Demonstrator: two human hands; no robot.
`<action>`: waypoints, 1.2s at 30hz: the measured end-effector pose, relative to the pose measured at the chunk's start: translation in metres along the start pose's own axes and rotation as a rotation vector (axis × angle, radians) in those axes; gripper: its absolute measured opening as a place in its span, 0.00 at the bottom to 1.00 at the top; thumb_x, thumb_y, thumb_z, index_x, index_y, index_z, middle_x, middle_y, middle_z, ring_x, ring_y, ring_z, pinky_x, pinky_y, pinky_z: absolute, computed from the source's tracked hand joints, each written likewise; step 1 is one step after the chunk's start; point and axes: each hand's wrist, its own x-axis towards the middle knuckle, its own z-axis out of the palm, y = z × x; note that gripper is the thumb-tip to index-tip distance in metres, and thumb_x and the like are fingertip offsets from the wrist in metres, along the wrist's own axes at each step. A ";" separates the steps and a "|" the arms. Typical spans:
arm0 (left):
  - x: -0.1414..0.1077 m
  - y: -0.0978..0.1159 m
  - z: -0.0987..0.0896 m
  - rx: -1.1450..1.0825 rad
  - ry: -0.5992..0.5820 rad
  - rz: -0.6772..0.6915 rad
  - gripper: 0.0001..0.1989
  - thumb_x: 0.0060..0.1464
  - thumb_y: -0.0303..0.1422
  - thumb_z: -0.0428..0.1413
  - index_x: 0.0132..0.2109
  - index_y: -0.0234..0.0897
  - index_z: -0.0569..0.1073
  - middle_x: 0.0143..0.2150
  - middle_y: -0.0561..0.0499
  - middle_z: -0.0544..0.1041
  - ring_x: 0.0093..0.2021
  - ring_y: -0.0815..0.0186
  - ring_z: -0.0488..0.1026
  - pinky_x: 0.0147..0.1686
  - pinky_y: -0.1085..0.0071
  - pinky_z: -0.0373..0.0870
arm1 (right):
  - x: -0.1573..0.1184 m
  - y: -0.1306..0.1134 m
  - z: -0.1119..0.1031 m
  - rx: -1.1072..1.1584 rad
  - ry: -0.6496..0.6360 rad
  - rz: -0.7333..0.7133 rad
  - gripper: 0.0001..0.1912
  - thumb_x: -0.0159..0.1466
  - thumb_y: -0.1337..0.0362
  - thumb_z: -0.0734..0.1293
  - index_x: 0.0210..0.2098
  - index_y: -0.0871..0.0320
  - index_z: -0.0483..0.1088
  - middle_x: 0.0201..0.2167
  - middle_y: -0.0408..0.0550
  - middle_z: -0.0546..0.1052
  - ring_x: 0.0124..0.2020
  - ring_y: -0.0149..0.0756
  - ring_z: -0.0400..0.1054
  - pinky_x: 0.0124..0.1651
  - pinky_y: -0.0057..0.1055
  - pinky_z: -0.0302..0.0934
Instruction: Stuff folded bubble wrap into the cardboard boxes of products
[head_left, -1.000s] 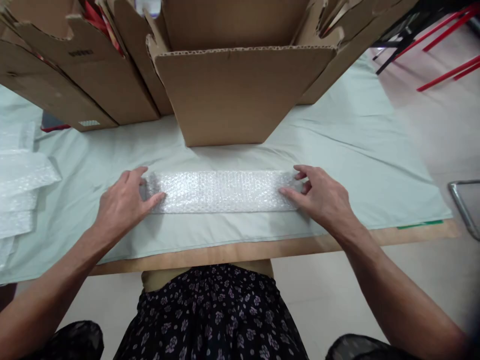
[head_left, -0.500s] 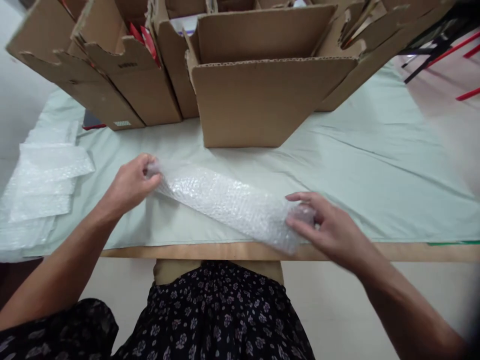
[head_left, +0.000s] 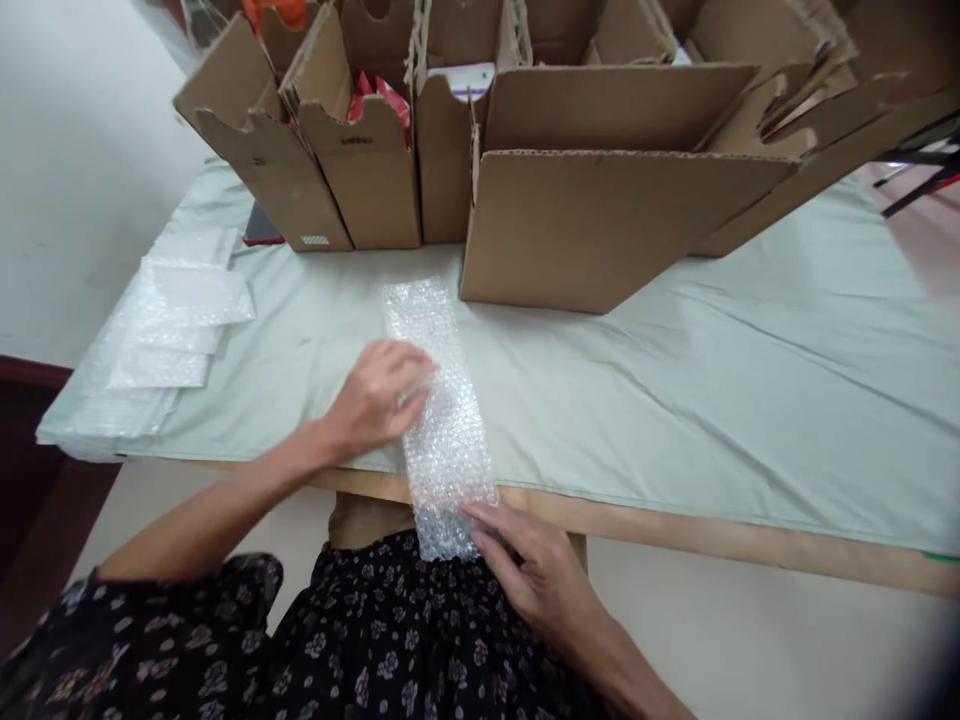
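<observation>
A long strip of bubble wrap (head_left: 446, 420) lies lengthwise away from me on the green cloth, its near end hanging past the table's edge toward my lap. My left hand (head_left: 382, 392) is over the strip's left side, fingers curved and apart, with thumb and fingertips at the wrap; nothing is gripped in it. Near the strip's lower right edge, my right hand (head_left: 529, 560) pinches the wrap between thumb and fingers.
Open cardboard boxes (head_left: 600, 220) stand in a row across the back, some with red or white items inside. A stack of bubble wrap pieces (head_left: 172, 320) lies at the left. The table's wooden front edge (head_left: 637, 525) shows below the green cloth (head_left: 675, 400).
The strip has turned from lying crosswise to pointing away from me. My left hand has released its far end and moved to its middle; my right hand has come nearer my lap. The view has shifted left.
</observation>
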 end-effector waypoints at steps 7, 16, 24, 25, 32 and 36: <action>-0.076 0.031 -0.006 -0.562 -0.170 -0.140 0.29 0.73 0.39 0.42 0.77 0.43 0.54 0.52 0.43 0.82 0.53 0.56 0.78 0.57 0.52 0.75 | 0.044 -0.013 -0.032 0.626 -0.149 0.190 0.25 0.68 0.45 0.69 0.58 0.52 0.76 0.48 0.53 0.85 0.44 0.43 0.81 0.45 0.39 0.77; -0.084 0.050 0.018 -0.153 0.220 -0.333 0.25 0.69 0.36 0.54 0.71 0.42 0.67 0.48 0.45 0.81 0.52 0.55 0.75 0.55 0.51 0.73 | 0.122 0.006 -0.010 0.679 -0.150 0.384 0.35 0.73 0.52 0.63 0.74 0.57 0.54 0.67 0.66 0.73 0.66 0.51 0.71 0.50 0.44 0.77; -0.084 0.056 0.019 -0.040 0.326 -0.320 0.10 0.68 0.32 0.54 0.46 0.40 0.82 0.38 0.47 0.83 0.47 0.55 0.77 0.53 0.51 0.72 | 0.109 0.013 -0.010 0.553 -0.111 0.156 0.43 0.70 0.55 0.68 0.78 0.50 0.46 0.64 0.60 0.75 0.61 0.48 0.75 0.48 0.41 0.77; -0.084 0.057 0.019 -0.023 0.340 -0.315 0.10 0.67 0.31 0.55 0.45 0.40 0.81 0.37 0.47 0.83 0.46 0.55 0.77 0.53 0.51 0.71 | 0.107 0.015 -0.011 0.498 -0.099 0.102 0.42 0.70 0.56 0.68 0.77 0.49 0.47 0.63 0.59 0.76 0.60 0.47 0.75 0.49 0.41 0.77; -0.088 0.058 0.022 0.032 0.312 -0.352 0.08 0.66 0.30 0.55 0.40 0.42 0.79 0.34 0.50 0.83 0.44 0.55 0.78 0.53 0.50 0.71 | 0.099 0.022 -0.016 -0.304 -0.076 -0.383 0.21 0.69 0.67 0.66 0.62 0.54 0.72 0.62 0.55 0.78 0.66 0.50 0.69 0.65 0.56 0.67; -0.092 0.058 0.025 0.066 0.321 -0.315 0.06 0.65 0.29 0.56 0.40 0.41 0.78 0.34 0.49 0.81 0.46 0.54 0.77 0.56 0.48 0.71 | 0.102 0.025 -0.012 -0.566 -0.164 -0.499 0.21 0.69 0.70 0.64 0.61 0.61 0.72 0.65 0.59 0.75 0.68 0.53 0.67 0.61 0.55 0.69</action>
